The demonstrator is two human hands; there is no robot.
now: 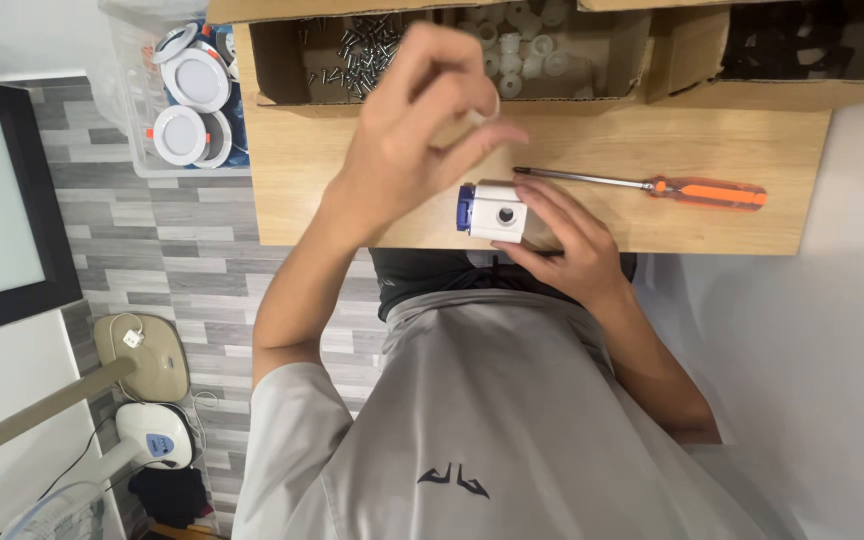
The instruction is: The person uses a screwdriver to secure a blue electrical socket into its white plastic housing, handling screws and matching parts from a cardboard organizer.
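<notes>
A clear plastic bin point(142, 130) of round white lamp fittings sits far left, beside the wooden counter point(712, 215). Open cardboard boxes point(282, 75) along its far edge hold dark screws and white plastic rings. The left hand point(407, 130) hovers raised, fingers pinching a small white ring point(487, 108). The right hand point(562, 245) grips a white block with a blue end point(492, 210) at the near edge. An orange-handled screwdriver point(652, 186) lies just right.
</notes>
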